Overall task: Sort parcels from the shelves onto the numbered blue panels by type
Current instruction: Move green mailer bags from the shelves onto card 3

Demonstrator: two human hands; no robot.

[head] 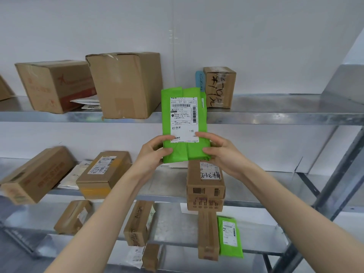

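Note:
A green plastic mailer bag with a white shipping label is held upright in front of the metal shelves. My left hand grips its lower left edge, thumb on the front. On the lower right edge, my right hand grips it the same way. The bag's label faces me. No numbered blue panels are in view.
Cardboard boxes stand on the top shelf: two large ones at the left, a small one at the right. The middle shelf holds more boxes and white envelopes. Another green bag and several boxes lie on the lower shelf.

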